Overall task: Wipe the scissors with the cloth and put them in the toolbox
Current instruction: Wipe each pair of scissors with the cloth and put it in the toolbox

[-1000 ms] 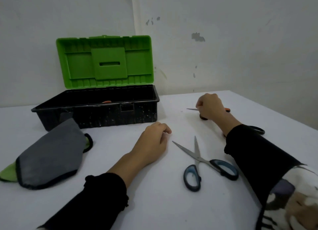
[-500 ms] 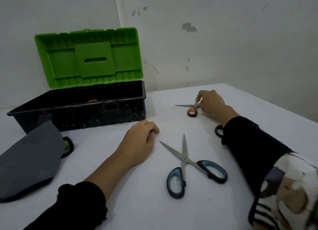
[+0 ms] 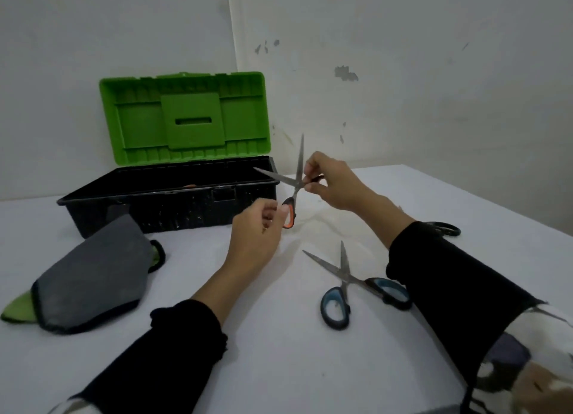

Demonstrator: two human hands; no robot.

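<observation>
Hands are now holding the orange-handled scissors, lifted off the worktop; the cloth is being left untouched, wiping pending.

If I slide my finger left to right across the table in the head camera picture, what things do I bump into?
Grey cloth → black toolbox with green lid → orange-handled scissors held up in both hands → blue-handled scissors lying open → black-handled scissors, mostly hidden behind the right sleeve.

On the table, the open toolbox sits far left, the cloth just before it. One pair of scissors lies near right; another is held above the table's middle, right of the toolbox.
</observation>
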